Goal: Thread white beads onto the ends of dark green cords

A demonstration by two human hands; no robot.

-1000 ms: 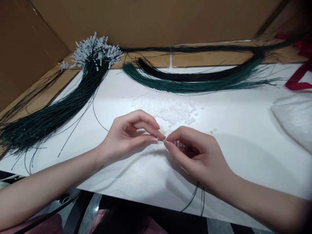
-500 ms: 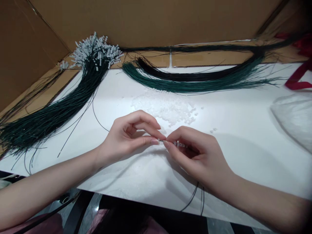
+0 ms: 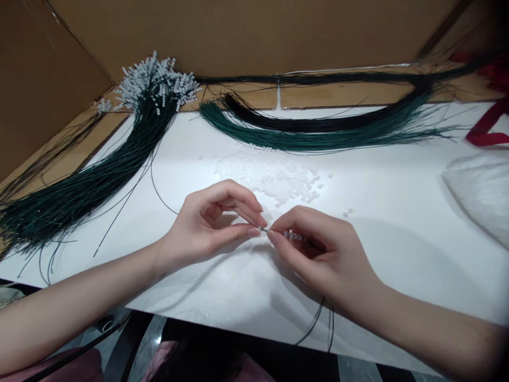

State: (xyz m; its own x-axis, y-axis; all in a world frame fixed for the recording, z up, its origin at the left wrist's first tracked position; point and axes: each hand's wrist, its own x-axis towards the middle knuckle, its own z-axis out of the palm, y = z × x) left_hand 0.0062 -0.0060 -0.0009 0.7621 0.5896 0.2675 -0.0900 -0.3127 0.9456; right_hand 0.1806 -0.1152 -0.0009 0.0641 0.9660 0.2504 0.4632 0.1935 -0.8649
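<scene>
Left hand (image 3: pixel 210 225): since a second ago, our thumb and forefinger tips shift only slightly, while our right hand (image 3: pixel 340 254) keeps its place.
Cardboard walls (image 3: pixel 254 37): they rise behind and to the left of our work.
White sheet (image 3: pixel 397 212): it lies flat beneath both our hands.
Beaded bundle (image 3: pixel 103 172): dark green wires sweep along our left, their far tips crowded with white beads near the walls' corner.
Plain wires (image 3: pixel 318 142): we see this green bunch curving across the sheet beyond our hands, a black bunch (image 3: pixel 310 126) along its far side.
Plastic bag (image 3: pixel 481 191): whitish and crumpled, it rests at our far right.
Red ribbon (image 3: pixel 487 132): it trails near the bag, on its far side.
Bead pile (image 3: pixel 270 172): loose white beads spread between our hands and the plain wires, with a few strays to the right.
Held wire (image 3: pixel 264 230): it bridges the narrow gap between our hands, nearer us than the pile; our right thumb and forefinger pinch it, with a row of beads (image 3: pixel 294 236) inside that hand.
Single bead (image 3: pixel 260 228): our left thumb and forefinger nip it at the wire's end.
</scene>
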